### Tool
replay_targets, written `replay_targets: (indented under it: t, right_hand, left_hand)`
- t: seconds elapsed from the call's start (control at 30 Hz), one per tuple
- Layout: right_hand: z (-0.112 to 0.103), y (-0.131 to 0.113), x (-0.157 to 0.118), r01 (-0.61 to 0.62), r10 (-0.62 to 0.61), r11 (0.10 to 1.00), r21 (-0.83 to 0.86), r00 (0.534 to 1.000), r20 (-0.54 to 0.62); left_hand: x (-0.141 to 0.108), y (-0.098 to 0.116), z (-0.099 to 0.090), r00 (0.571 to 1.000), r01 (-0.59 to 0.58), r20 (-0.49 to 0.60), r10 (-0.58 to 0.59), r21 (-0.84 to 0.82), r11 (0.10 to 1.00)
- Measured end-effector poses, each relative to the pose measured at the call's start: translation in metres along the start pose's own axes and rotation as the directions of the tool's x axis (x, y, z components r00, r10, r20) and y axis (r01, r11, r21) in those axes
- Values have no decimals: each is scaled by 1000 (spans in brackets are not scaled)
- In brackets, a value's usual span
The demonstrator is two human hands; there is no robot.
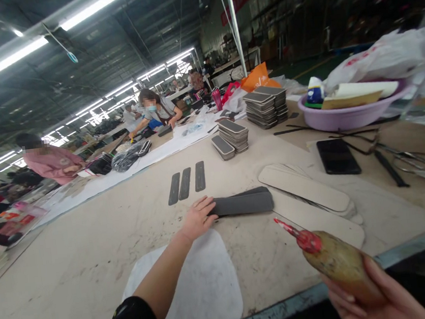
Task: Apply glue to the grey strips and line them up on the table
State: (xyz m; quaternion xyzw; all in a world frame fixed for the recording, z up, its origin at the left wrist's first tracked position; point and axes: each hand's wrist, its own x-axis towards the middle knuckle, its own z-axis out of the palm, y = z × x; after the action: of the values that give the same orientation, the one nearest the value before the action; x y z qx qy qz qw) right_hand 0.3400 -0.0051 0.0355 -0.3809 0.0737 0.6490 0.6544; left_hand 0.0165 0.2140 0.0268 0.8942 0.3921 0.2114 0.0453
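Note:
My left hand (pixel 199 217) reaches over the table, its fingers stretched out and lying on the left end of long dark grey strips (pixel 246 203) with rounded ends. In my right hand (pixel 377 294), at the lower right, is a yellowish, stained glue bottle (pixel 339 257). Its red-smeared nozzle points up and left, apart from the strips. Three shorter dark strips (pixel 183 184) lie side by side beyond my left hand. Right of the long strips, pale rounded panels (pixel 311 189) overlap in a loose pile. A white sheet (pixel 207 283) lies under my left forearm.
Stacks of dark-faced pieces (pixel 235 135) and a taller pile (pixel 266 106) stand farther back. At right are a black phone (pixel 338 157), scissors (pixel 413 154) and a filled purple basin (pixel 349 113). The table edge (pixel 290 304) runs close by. Two people work across the table.

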Motion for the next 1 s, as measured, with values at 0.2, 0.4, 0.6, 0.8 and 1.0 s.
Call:
replay_targets:
  t: [0.2,0.4,0.6,0.8,1.0]
  right_hand:
    - [12,3,-10,14,-14,999,32,1000,22]
    - [16,5,-10,55,-56,998,23,997,51]
    - [16,4,-13,48,-50,998,44,997,54]
    - [14,0,-16,42,-46,997,57,997,67]
    - [16,1,-13,73,-78,995,62,994,74]
  left_hand:
    - [26,42,6,931,305,177,-318,99,947]
    - [64,45,26,864,357,307,-400,188,915]
    - [62,26,2,886,380,238,-398,117,917]
    - [31,20,-10,959,234,135,-248,114,966]
    - [22,13,8,967,43,238,-90,194,980]
